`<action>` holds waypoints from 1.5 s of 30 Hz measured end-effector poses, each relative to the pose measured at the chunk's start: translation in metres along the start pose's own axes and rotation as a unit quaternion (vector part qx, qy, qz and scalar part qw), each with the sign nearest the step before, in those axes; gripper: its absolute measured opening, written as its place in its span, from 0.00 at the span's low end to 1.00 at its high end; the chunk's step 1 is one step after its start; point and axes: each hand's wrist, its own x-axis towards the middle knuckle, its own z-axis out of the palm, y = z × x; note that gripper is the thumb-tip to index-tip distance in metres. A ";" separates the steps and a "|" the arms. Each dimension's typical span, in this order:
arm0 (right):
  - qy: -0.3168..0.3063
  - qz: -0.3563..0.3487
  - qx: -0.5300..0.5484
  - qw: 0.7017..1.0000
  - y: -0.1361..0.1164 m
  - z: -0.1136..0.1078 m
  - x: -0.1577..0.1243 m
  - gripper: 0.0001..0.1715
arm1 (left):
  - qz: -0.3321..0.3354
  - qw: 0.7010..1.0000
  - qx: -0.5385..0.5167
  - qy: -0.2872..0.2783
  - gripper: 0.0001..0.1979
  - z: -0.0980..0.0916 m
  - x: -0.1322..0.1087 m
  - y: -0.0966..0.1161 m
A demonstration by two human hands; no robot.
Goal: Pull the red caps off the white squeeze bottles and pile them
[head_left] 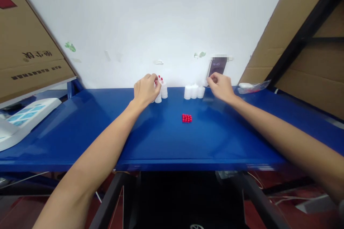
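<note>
My left hand (146,89) is closed at a group of white bottles (164,91) with small red tips on their nozzles. A bit of red shows between its thumb and fingers, and the hand partly covers the bottles. My right hand (221,85) is pinched beside several white cylindrical pieces (194,91), to the right of them. Something pale shows by its fingertips, too small to name. Between the hands and closer to me, several small red caps (187,118) stand in a tight block on the blue table (166,139).
A phone (218,66) showing a clock leans on the wall behind my right hand. A clear plastic bag (254,87) with something white lies at the back right. A white and light-blue device (29,116) stands at the left. Cardboard (34,43) flanks the table.
</note>
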 end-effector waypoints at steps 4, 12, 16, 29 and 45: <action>-0.012 -0.017 -0.021 1.000 0.004 0.006 0.004 0.10 | 0.003 1.000 0.003 -0.024 0.09 0.002 0.000 0.000; -0.035 -0.006 -0.066 0.997 0.001 0.003 -0.001 0.12 | 0.016 0.999 0.010 -0.038 0.12 0.004 0.001 -0.002; -0.048 -0.009 -0.075 0.996 0.001 0.005 -0.002 0.12 | 0.041 0.998 -0.020 -0.034 0.14 0.005 0.001 0.001; -0.028 -0.051 -0.034 0.998 -0.004 0.004 -0.014 0.13 | 0.126 0.987 -0.098 -0.003 0.11 0.013 -0.002 0.008; -0.183 -0.168 0.060 0.967 -0.027 0.011 -0.043 0.13 | 0.098 0.980 -0.170 -0.043 0.19 0.018 -0.011 0.012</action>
